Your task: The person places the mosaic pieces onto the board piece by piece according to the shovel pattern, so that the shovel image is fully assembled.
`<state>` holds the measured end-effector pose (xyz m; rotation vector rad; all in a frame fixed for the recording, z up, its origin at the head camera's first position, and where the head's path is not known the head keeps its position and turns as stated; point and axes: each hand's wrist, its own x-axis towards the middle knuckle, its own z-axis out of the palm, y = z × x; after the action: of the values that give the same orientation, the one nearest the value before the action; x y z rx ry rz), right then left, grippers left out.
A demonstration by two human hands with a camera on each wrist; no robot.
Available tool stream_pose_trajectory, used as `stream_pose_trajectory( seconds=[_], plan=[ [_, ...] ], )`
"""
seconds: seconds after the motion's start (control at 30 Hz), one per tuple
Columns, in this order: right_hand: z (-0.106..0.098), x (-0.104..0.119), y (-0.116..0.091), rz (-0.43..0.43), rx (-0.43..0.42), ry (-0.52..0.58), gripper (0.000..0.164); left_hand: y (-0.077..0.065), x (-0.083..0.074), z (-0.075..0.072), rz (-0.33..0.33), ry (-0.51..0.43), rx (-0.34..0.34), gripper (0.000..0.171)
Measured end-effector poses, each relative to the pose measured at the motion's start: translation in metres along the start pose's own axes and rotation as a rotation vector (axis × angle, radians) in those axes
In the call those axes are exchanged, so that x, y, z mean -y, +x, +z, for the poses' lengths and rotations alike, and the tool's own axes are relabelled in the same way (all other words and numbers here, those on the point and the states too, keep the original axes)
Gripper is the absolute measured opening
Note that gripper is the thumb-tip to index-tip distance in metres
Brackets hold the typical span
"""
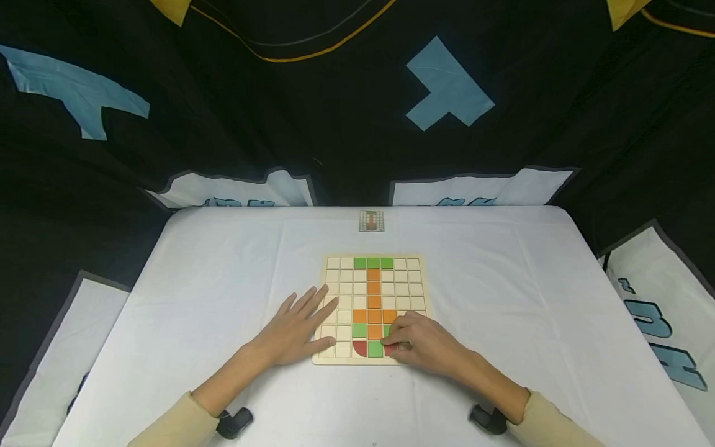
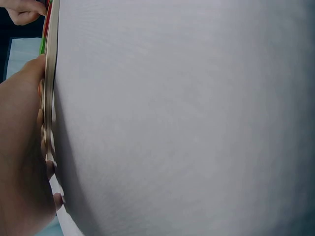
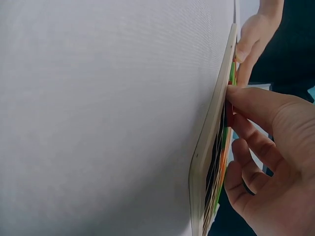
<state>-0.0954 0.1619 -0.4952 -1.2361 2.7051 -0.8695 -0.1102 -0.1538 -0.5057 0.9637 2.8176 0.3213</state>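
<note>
A wooden grid board (image 1: 413, 288) lies on the white tablecloth, with green, orange and red tiles forming a shape down its middle columns. My left hand (image 1: 296, 332) rests on the board's left side, fingers spread and straight. At the lower right of the shape, my right hand (image 1: 427, 344) pinches a red tile (image 3: 229, 114) between thumb and index finger, at the bottom row. That tile is partly hidden by the fingers in the head view. A red tile with a rounded corner (image 1: 360, 349) and a green tile (image 1: 375, 349) sit to its left.
A small card (image 1: 371, 221) with a similar coloured grid pattern lies behind the board. The white table (image 1: 491, 267) is backed by a black cloth (image 1: 346, 136) with blue and white shapes. Black wrist devices (image 1: 234, 423) sit below both forearms.
</note>
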Motion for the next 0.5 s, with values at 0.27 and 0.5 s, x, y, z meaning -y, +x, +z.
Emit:
stream_pose_trajectory(
  seconds=[0.27, 0.5],
  plan=[
    [0.0006, 0.0002, 0.0006, -0.011, -0.002, -0.022, 0.015, -0.0003, -0.0002, -0.0011, -0.003, 0.002, -0.002, 0.076],
    [0.0013, -0.0003, -0.0011, -0.028, 0.005, -0.014, 0.018, -0.0005, 0.0001, -0.0003, 0.006, -0.006, -0.010, 0.076]
  ],
)
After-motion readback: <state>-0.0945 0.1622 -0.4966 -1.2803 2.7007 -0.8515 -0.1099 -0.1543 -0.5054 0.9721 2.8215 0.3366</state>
